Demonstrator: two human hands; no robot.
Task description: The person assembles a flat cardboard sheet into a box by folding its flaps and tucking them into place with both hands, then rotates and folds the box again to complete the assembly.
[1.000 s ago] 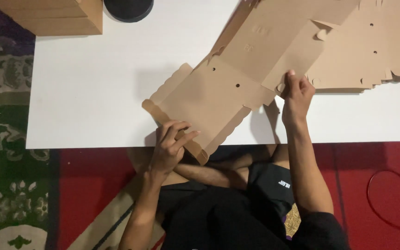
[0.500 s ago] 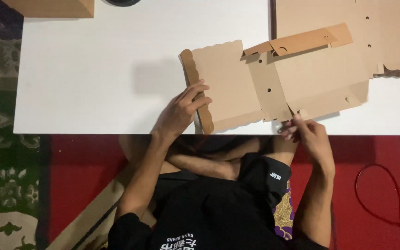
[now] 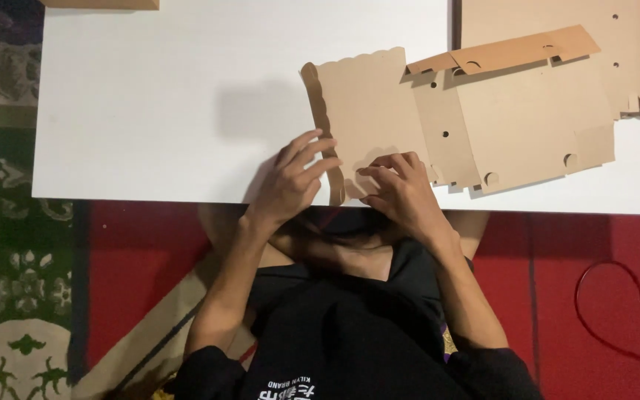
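I am seeing two hands working at the near edge of one white table (image 3: 150, 96). The left hand (image 3: 290, 181) is pressing its spread fingers on the raised scalloped flap (image 3: 325, 126) of one flat cardboard box blank (image 3: 498, 118), not closing around it. The right hand (image 3: 401, 189) is lying just beside it, fingers curled down on the blank's near panel, gripping nothing that I can tell. One more cardboard sheet (image 3: 631, 44) is lying beyond, partly under the blank. One red cable (image 3: 616, 311) is looping on the red floor to the right.
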